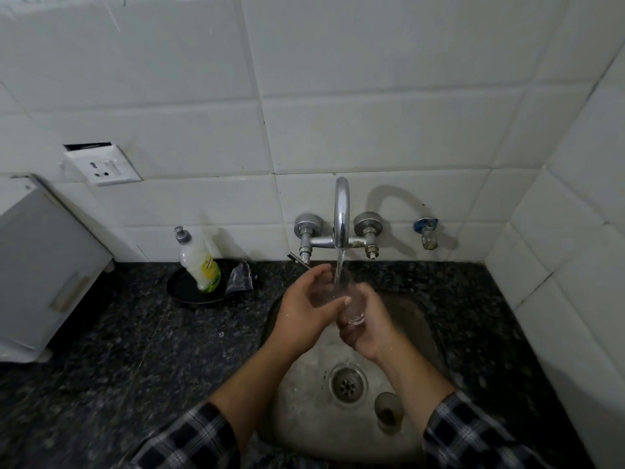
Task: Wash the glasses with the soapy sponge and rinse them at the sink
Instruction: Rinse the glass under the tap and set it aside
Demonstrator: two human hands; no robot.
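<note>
On the dark speckled desk at the left, a soap bottle stands in a black pan. Over the steel sink, the left hand curls around the upper part of a clear glass held under the running tap, while the right hand grips its base from below. A second glass sits in the basin right of the drain.

White tile walls meet in the right corner. Black speckled counter. Socket and grey cabinet at left.
</note>
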